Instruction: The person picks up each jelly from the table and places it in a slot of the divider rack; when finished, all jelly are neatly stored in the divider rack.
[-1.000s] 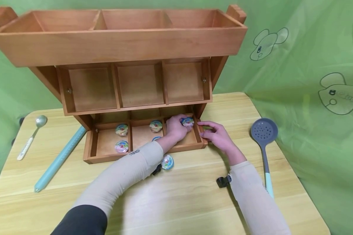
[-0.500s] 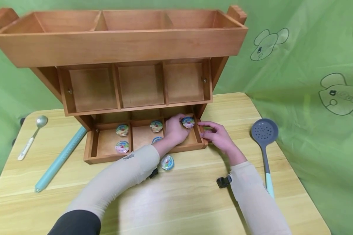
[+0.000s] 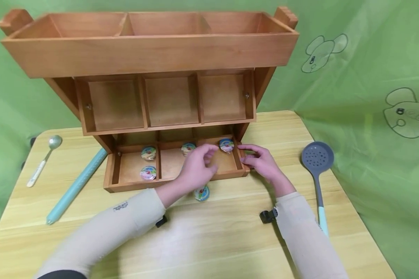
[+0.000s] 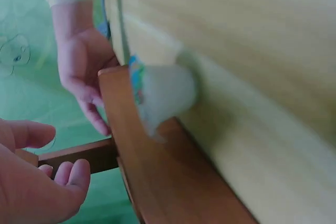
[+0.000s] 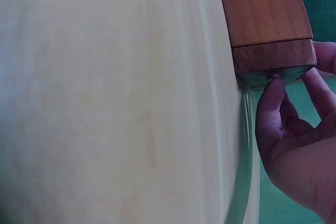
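Note:
My left hand (image 3: pixel 197 166) hovers over the bottom tray of a wooden rack with nothing in it, its fingers loosely bent. In the right compartment a small sealed cup with a printed lid (image 3: pixel 226 145) sits near the back corner. Fingertips of my right hand (image 3: pixel 262 161) rest against the tray's right end; the right wrist view shows the thumb touching the end face (image 5: pixel 275 59). Another lidded cup (image 3: pixel 201 193) stands on the table before the tray, its pale translucent body (image 4: pixel 168 90) seen in the left wrist view. My left hand partly covers the middle compartment.
The left compartment holds two cups, one behind (image 3: pixel 148 153) and one in front (image 3: pixel 148 173). One more cup (image 3: pixel 188 148) shows in the middle. A spoon (image 3: pixel 45 159) and a blue-green stick (image 3: pixel 77 188) lie left; a slotted skimmer (image 3: pixel 317 159) lies right. Upper trays (image 3: pixel 150 56) overhang.
My left hand has let go of the cup in the right compartment and drawn back left and toward me. The right hand stays at the tray's end. The view has shifted slightly.

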Demonstrator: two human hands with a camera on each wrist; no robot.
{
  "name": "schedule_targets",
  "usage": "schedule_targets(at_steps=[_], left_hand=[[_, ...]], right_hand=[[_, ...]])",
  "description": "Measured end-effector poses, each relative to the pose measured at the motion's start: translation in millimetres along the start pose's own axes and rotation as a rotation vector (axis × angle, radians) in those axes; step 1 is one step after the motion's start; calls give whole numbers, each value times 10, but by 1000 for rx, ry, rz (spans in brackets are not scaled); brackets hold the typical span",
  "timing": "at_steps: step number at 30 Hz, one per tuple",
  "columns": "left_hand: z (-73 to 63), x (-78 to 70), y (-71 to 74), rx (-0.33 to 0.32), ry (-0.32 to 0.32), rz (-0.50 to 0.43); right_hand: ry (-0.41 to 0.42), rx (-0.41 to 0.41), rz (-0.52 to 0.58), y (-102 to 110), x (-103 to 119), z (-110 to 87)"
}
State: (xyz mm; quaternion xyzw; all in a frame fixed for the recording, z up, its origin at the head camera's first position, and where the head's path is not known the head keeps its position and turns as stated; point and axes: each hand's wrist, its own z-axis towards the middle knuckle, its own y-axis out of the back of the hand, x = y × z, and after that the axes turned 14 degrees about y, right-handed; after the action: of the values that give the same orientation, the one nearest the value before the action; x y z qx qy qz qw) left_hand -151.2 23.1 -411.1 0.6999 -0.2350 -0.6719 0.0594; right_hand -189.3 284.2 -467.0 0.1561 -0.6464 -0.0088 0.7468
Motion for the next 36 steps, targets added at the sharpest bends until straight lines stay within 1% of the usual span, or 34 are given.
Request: schedule_targets(at_steps=[4,6,9,13,15,18,20,24,27,32,36], left_hand=[[-196,117,73,40,-42,23],[-299,187,107,49,-63,30],[-463,298,154,51,-78,41],[-650,487,195,46,-68,73],[-707,567,204,42,-52,88],[-739,640,204,43,-30,79],[-742,665,199,56,-21,56],[-747,687,177,81,-12,16],[-754,688,161,92,-8,8],[-751,688,122,138,-8,-18],[-716,709,78,184,-3,-50]], right_hand=[[-3,3,-1,-2,16,-2],[-3,8,-1,-7,26,-3],[-8,7,1,-10,31,-14],[-13,7,-4,-18,33,-18],[-15,3,-6,-19,32,-15],[-8,-1,-8,-16,32,-10],[-13,-4,-3,-16,26,-10],[-20,2,6,-16,16,-13],[-20,0,9,-16,13,-14],[-14,-7,5,-10,20,-16],[-16,-4,-5,-14,30,-14]])
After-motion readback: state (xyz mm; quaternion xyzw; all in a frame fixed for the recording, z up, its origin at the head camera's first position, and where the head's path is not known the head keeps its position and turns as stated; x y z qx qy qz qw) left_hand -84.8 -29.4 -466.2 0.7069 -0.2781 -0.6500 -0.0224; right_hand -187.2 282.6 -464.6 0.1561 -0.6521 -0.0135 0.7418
